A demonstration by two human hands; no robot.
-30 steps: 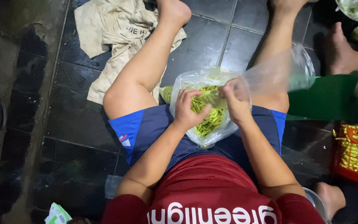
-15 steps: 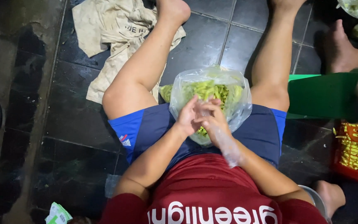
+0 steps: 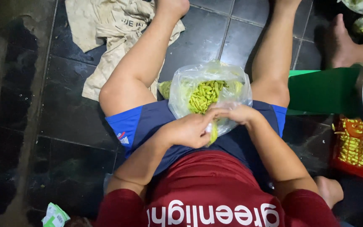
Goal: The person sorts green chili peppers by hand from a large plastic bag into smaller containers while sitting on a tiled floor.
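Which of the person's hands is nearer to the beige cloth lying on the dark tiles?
Left. The left hand pinches the plastic bag on the side toward the beige cloth; the right hand is further from it.

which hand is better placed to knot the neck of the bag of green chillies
Probably the left hand: its fingers already pinch the twisted neck of the clear plastic bag. The right hand only steadies the bag's side beside it.

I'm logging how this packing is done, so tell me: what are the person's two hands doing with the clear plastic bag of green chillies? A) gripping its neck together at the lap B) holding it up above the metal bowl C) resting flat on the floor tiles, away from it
A: the left hand and right hand meet at the gathered neck of the clear plastic bag between the thighs.
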